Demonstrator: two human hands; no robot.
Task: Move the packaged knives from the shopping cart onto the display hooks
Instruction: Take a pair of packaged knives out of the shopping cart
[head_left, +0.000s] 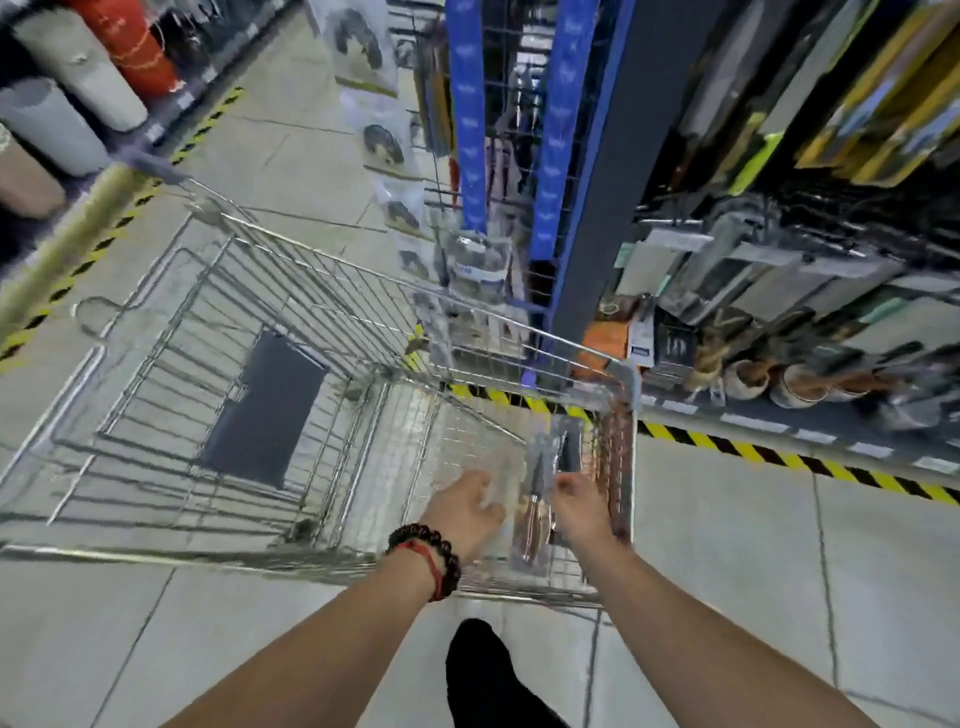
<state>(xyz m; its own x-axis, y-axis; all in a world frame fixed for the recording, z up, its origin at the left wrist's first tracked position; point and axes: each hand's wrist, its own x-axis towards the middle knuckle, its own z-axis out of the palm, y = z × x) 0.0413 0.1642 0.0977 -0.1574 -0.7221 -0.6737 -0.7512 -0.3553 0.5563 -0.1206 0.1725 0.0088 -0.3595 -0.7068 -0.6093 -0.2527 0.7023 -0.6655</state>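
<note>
Packaged knives (537, 499) gripped by right hand (582, 512), touched by spread left hand (465, 512) in shopping cart (311, 332); stocked shelves (779, 291) alongside, right

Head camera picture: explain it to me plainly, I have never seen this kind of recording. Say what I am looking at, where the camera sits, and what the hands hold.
There is no machine here. A person wears a camera on the head, so you look down along both forearms in a shop aisle. Below is a wire shopping cart. In its near compartment lie clear packaged knives. The left hand, with a bead bracelet at the wrist, reaches onto the packs; the right hand is at the packs' right edge. The blur hides whether either hand grips one yet. To the right stands the display rack of hanging goods.
</note>
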